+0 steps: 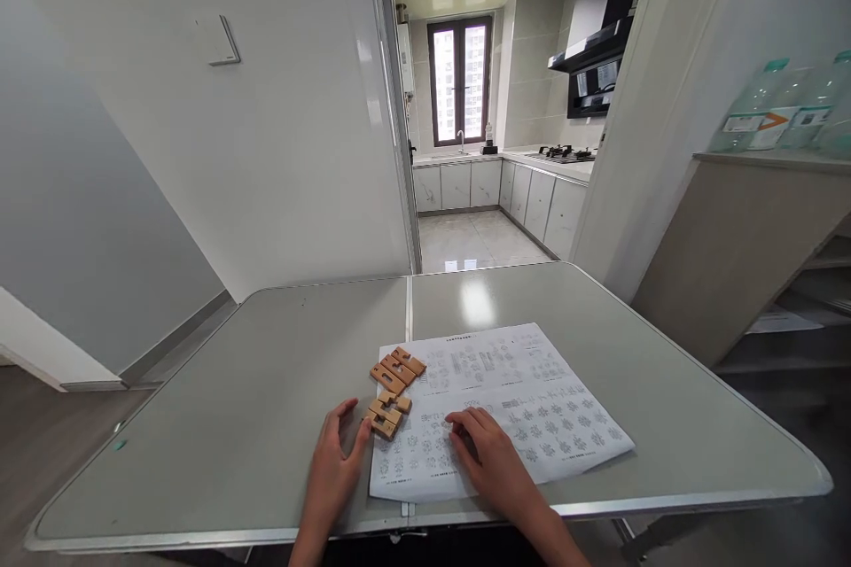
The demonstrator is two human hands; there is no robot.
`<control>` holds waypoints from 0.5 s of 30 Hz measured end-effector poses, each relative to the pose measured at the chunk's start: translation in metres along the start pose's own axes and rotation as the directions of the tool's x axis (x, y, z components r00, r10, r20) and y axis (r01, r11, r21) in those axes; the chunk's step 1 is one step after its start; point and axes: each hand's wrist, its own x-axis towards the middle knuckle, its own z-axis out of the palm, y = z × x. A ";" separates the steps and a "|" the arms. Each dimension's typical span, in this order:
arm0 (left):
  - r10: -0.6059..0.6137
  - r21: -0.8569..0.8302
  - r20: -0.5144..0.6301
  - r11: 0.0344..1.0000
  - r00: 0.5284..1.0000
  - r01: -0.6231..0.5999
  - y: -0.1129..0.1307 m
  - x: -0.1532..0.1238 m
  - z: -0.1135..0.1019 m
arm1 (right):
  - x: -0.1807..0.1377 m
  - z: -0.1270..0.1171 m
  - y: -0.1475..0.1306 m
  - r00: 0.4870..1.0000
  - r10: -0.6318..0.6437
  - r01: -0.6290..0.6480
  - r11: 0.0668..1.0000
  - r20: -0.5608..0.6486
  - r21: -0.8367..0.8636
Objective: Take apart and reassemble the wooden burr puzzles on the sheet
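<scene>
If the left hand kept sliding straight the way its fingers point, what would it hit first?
Probably the nearer wooden puzzle pieces: the left hand points up and right, thumb almost at them, at the instruction sheet's edge. Depth is unclear.

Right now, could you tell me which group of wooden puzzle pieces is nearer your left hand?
The nearer group of wooden puzzle pieces, beside the left hand; the farther group lies up the instruction sheet.

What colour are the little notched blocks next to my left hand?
The wooden blocks are light tan, natural wood, seen in the head view beside the left hand.
</scene>
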 end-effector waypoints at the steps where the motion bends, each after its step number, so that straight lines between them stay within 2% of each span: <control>1: 0.001 0.003 0.001 1.000 1.000 -0.001 0.000 0.000 0.000 | 0.000 0.000 0.000 1.000 0.000 0.000 1.000 0.000 0.001; 15: 0.013 0.021 -0.006 1.000 1.000 -0.013 0.002 0.000 0.001 | 0.000 -0.003 -0.003 1.000 0.009 -0.009 1.000 0.010 0.008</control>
